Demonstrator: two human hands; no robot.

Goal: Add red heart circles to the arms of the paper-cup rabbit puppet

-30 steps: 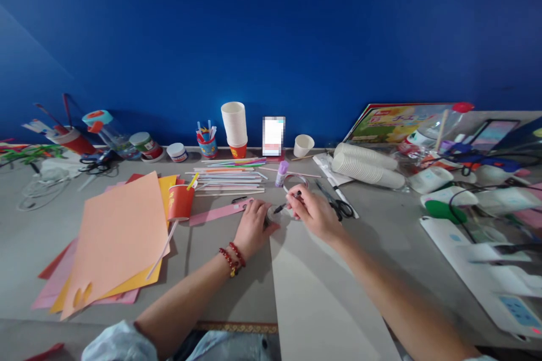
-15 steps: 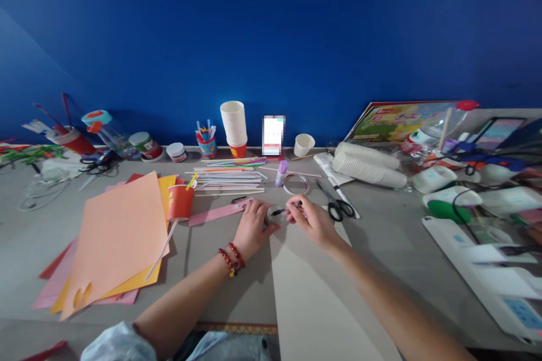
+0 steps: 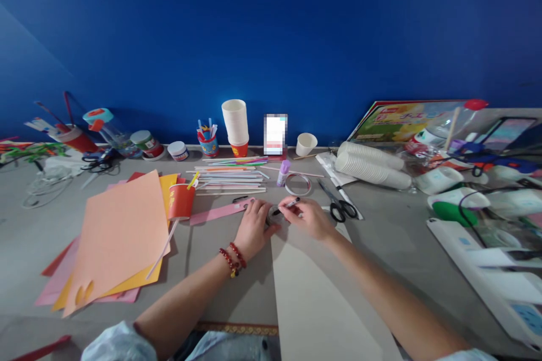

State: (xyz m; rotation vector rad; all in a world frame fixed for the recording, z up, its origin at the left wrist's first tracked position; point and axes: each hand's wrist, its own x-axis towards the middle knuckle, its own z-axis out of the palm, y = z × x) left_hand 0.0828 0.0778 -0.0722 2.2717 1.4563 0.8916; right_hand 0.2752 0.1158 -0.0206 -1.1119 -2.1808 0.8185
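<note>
My right hand [image 3: 311, 217] pinches a marker pen [image 3: 292, 202], its dark tip pointing down and left. Beneath the tip lies a small, round, clear ring-like thing [image 3: 274, 216], perhaps a tape roll; its kind is hard to make out. Fingers and thumb of my left hand [image 3: 256, 225] curl round its left side and press it on the top end of a large white sheet of paper [image 3: 322, 299]. Left of that hand is a pink paper strip [image 3: 215, 212] with a dark pen cap or clip [image 3: 240, 199] by it.
Black-handled scissors [image 3: 342, 208], a tape roll [image 3: 297, 184] and a purple glue stick [image 3: 283, 174] lie beyond my hands. Straws [image 3: 231, 180], a red paper cup [image 3: 181, 201] and coloured paper [image 3: 127, 237] are leftward. Stacked cups [image 3: 372, 169] and a power strip [image 3: 474, 276] are rightward.
The pen has turned more upright in my right hand, its back end now raised, with the tip over the round thing. My left hand stays in place. The view has shifted slightly.
</note>
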